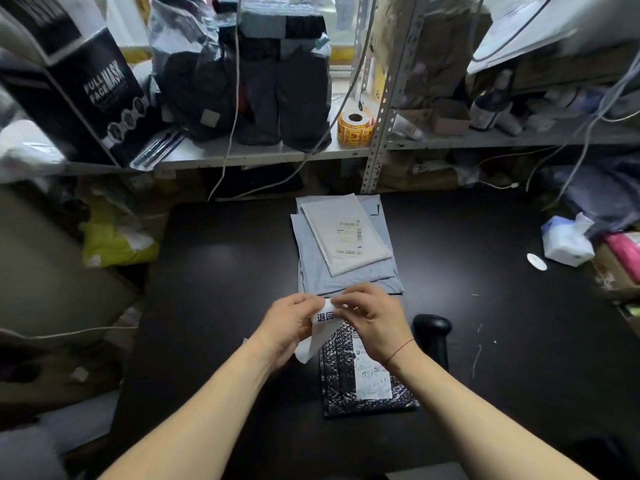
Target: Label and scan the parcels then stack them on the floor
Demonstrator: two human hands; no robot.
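both hands are up over the black counter (214,271), pinching the same white label (320,327) between them. left hand (287,327) has its fingers closed on the left edge, right hand (372,320) grips the top right corner. the label's loose end curls down. right under it lies a dark bubble mailer parcel (349,382) flat on the counter, with a black scanner (433,337) just beside it. farther back sits a stack of grey mailers (346,244).
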